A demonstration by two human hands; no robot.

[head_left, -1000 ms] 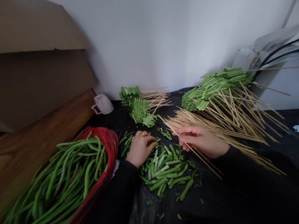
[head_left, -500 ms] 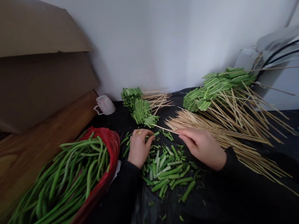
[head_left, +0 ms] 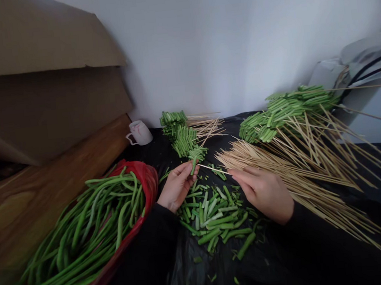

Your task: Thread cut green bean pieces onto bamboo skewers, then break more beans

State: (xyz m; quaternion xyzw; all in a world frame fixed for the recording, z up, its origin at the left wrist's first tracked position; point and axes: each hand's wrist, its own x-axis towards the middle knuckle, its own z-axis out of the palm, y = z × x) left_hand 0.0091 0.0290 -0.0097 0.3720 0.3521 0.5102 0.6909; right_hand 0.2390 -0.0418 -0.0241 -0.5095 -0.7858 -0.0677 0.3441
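Note:
Between the thumb and fingers of my left hand [head_left: 177, 187] is a short cut piece of green bean [head_left: 194, 165], held nearly upright. My right hand [head_left: 266, 192] pinches a thin bamboo skewer [head_left: 213, 169], whose far tip points left and meets or nearly meets the bean piece; I cannot tell if it has pierced it. Below both hands lies a loose pile of cut green bean pieces [head_left: 222, 216] on black plastic sheeting [head_left: 205, 279]. Just beyond my left hand, bean pieces threaded on skewers [head_left: 183, 136] lie stacked.
Loose bamboo skewers [head_left: 304, 185] spread beside my right hand. More skewered beans [head_left: 285, 110] are heaped at the back right. A red plastic bag [head_left: 148, 176] of long whole beans [head_left: 84, 230] lies left. A white mug [head_left: 141, 133] stands near the wall, by a cardboard box [head_left: 49, 94].
My left hand has come up from the cut pieces and turned, with a bean piece now in its fingers at the skewer's tip. My right hand still holds the skewer.

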